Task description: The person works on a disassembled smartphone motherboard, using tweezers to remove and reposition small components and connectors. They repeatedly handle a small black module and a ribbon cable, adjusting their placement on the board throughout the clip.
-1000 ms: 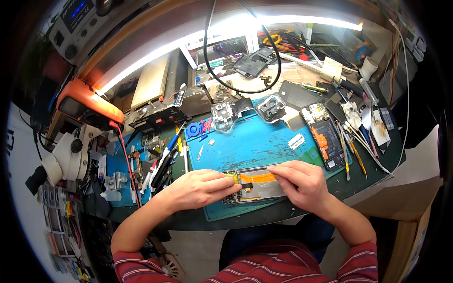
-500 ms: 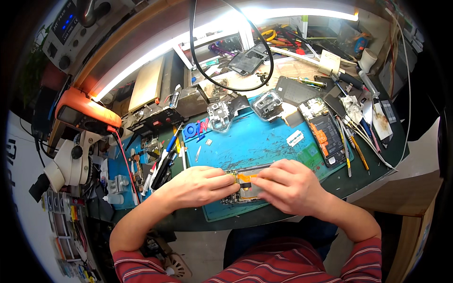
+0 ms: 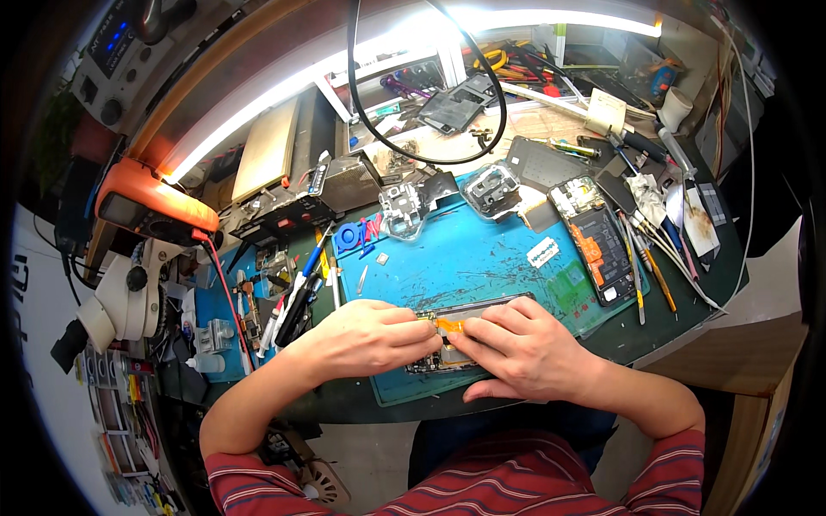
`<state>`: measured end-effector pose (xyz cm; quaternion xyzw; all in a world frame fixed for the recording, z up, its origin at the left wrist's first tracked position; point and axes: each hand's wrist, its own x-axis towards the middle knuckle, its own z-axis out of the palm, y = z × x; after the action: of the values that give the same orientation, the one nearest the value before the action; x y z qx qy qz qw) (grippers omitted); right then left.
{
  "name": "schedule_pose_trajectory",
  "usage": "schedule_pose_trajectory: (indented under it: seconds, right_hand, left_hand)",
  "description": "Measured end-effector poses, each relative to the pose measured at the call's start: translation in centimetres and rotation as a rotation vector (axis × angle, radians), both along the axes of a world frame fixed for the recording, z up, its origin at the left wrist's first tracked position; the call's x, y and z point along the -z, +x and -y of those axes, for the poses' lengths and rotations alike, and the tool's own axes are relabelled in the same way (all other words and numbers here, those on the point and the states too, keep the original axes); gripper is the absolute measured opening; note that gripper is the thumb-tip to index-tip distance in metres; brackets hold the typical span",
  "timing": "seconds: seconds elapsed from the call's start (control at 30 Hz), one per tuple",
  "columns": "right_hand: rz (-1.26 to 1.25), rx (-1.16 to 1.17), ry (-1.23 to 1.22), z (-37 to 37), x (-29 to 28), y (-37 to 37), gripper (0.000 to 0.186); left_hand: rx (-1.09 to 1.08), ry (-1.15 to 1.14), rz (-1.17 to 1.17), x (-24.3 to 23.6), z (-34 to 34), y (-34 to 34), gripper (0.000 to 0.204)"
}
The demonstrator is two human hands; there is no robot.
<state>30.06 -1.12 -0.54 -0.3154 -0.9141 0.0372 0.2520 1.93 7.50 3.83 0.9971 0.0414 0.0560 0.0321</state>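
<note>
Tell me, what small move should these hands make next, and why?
I'd probably have the right hand gently press the orange ribbon along the opened device, while the left hand steadies the device's left end. The right hand's fingers lie at the ribbon with the thumb spread apart, and the left hand's fingertips are at that left end.

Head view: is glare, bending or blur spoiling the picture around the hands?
Head view: the strip light burns out to white, away from the hands; head view: fisheye bends the front edge of the workbench, corners black; head view: the orange ribbon cable shows between the left hand and right hand, but too small for fine detail.
</note>
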Motion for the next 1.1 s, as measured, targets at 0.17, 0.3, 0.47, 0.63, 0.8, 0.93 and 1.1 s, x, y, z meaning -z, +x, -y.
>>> schedule_pose_trajectory:
  seconds: [0.17,0.3,0.47,0.63,0.8,0.93,1.1]
  right_hand:
    - [0.023,-0.001,-0.023,0.1,0.0,0.0,0.070]
    - [0.030,0.002,-0.033,0.1,0.2,0.0,0.070]
    - [0.039,-0.005,0.007,0.1,-0.3,-0.6,0.067]
    - [0.126,0.020,0.090,1.2,-0.6,-1.6,0.071]
    - [0.059,0.096,-0.049,1.8,-1.3,-1.9,0.080]
    - [0.072,0.124,-0.027,2.3,-0.6,-2.6,0.076]
    - [-0.386,0.151,-0.312,-0.3,-1.5,0.3,0.058]
  left_hand:
    - [0.002,0.004,0.020,0.1,0.0,-0.1,0.033]
    - [0.013,0.006,0.022,0.3,-0.1,-0.1,0.035]
    - [-0.016,0.005,-0.042,-0.3,0.3,-0.3,0.041]
    - [-0.036,0.041,-0.010,0.1,1.1,-0.3,0.042]
    - [-0.092,0.081,0.013,0.4,1.8,-0.3,0.032]
    - [-0.135,0.089,0.106,0.8,2.1,-0.1,0.030]
    - [-0.217,0.048,0.113,0.7,3.4,-0.2,0.022]
